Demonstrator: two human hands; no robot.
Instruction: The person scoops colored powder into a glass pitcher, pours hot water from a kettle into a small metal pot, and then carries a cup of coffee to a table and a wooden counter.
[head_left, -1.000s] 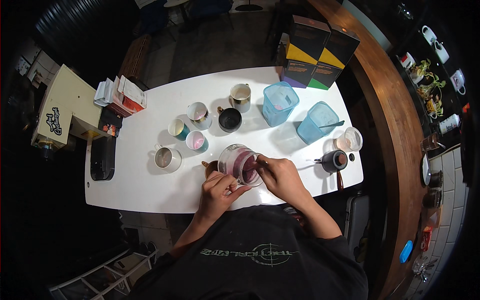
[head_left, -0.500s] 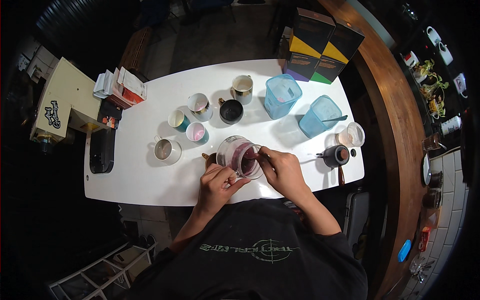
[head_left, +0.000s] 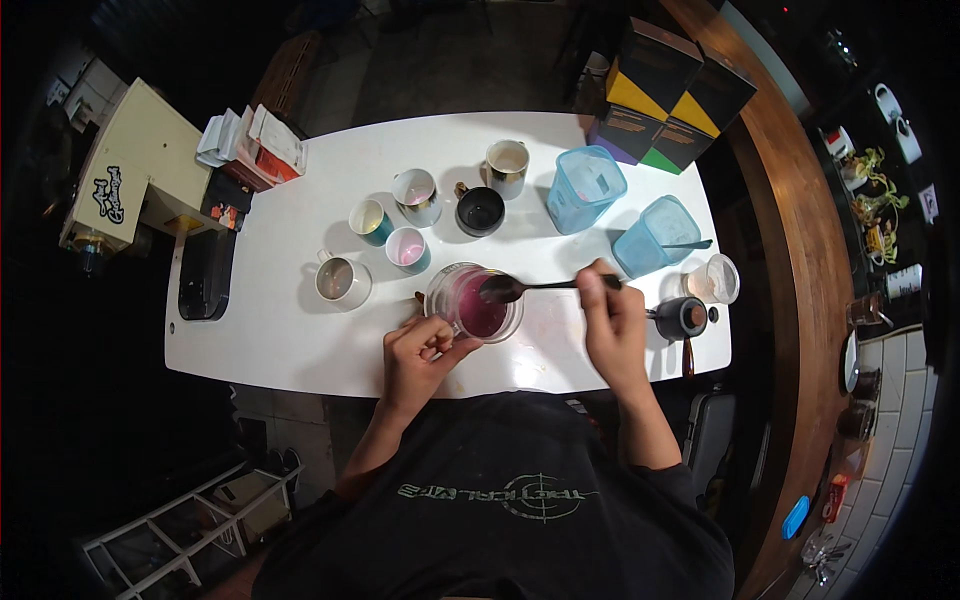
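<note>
A clear glass measuring jug (head_left: 514,325) with pink-purple liquid (head_left: 478,306) in it stands on the white table in front of me. My left hand (head_left: 424,350) is closed round its handle side. In my right hand (head_left: 615,325) is a dark spoon (head_left: 545,286), gripped by the end of its handle; its bowl is over the jug's mouth, near the rim. Just beyond the jug stands a pink-lined cup (head_left: 407,249). The edge of a brown object shows behind my left hand, mostly hidden.
Farther back are a white mug (head_left: 343,283), a teal cup (head_left: 371,222), a black cup (head_left: 480,212) and more mugs. Two blue tubs (head_left: 585,190), a clear container (head_left: 713,279) and a dark long-handled pot (head_left: 682,318) stand right. Boxes (head_left: 650,95) are stacked at the back; a cream machine (head_left: 135,160) is left.
My right hand has moved right and lifted the spoon up from inside the jug. The jug, tilted before, now stands more upright. My left hand keeps its hold.
</note>
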